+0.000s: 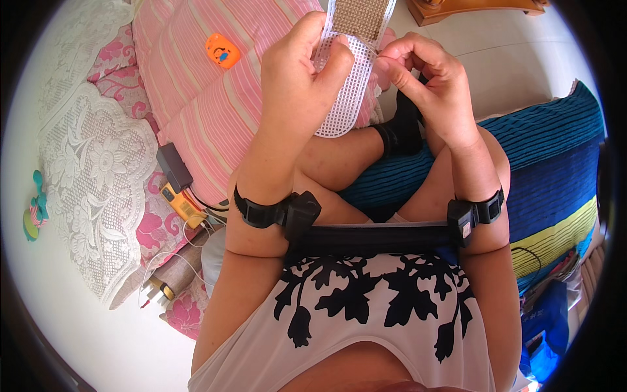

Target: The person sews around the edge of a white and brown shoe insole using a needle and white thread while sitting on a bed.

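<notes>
My left hand [313, 73] grips a long white plastic mesh canvas [345, 105] by its left side, the thumb lying across the front. Tan yarn stitching [360, 18] covers the upper part of the mesh, while its rounded lower end shows bare holes. At the right edge of the canvas, my right hand [421, 78] pinches a thin strand [374, 50] between thumb and index finger. Whether a needle is on the strand is too small to tell. The canvas is held above my crossed legs, and its top end runs out of view.
A pink striped cushion [196, 93] with an orange case [223, 50] on it lies to the left. Near it are a yellow phone [183, 203], a black adapter [174, 166], white cables and a lace cover [105, 157]. Blue striped fabric [548, 147] spreads at right.
</notes>
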The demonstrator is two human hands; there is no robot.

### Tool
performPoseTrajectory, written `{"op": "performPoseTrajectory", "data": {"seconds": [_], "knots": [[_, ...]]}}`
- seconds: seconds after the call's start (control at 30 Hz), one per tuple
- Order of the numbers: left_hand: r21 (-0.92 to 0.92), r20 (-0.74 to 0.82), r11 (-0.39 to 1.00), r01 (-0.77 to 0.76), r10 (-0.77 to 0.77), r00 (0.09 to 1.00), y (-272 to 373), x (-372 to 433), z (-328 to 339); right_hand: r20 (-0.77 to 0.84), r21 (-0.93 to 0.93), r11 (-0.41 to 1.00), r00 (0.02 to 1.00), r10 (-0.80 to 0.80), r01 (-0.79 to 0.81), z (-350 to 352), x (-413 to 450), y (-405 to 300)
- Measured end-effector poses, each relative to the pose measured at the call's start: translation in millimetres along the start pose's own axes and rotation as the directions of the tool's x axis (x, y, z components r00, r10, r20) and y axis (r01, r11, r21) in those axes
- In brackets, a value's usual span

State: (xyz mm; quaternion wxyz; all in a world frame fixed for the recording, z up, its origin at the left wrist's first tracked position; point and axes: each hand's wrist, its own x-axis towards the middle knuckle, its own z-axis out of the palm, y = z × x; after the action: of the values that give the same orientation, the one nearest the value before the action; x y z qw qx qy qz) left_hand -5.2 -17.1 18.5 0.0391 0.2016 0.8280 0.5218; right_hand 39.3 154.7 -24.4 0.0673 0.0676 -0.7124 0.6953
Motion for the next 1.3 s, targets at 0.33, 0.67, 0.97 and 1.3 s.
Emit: {"op": "performPoseTrajectory", "data": {"seconds": [0.33, 0.67, 0.97, 1.3], "knots": [[0.212, -0.015, 0.976, -0.05, 0.054, 0.998, 0.8, -1.0, 3.2, -0.003, 0.122, 0.991, 0.998, 0.063, -0.063, 1.7, -0.5, 5.0], [0.345, 0.072, 0.91, -0.231, 0.219, 0.973, -0.8, -0.1, 15.0, -0.002, 0.28, 0.951, 0.99, 0.139, -0.133, 0.9, 1.6, 5.0], [0.222, 0.05, 0.956, -0.191, 0.185, 0.982, 0.1, -0.7, 15.7, -0.03, 0.238, 0.969, 0.996, 0.082, -0.073, 5.3, 0.7, 0.3], [0.035, 0.007, 0.992, -0.119, 0.119, 0.993, -0.5, -1.7, 17.2, -0.305, 0.066, 0.998, 0.951, 0.039, -0.02, 3.8, 1.5, 7.2]]}}
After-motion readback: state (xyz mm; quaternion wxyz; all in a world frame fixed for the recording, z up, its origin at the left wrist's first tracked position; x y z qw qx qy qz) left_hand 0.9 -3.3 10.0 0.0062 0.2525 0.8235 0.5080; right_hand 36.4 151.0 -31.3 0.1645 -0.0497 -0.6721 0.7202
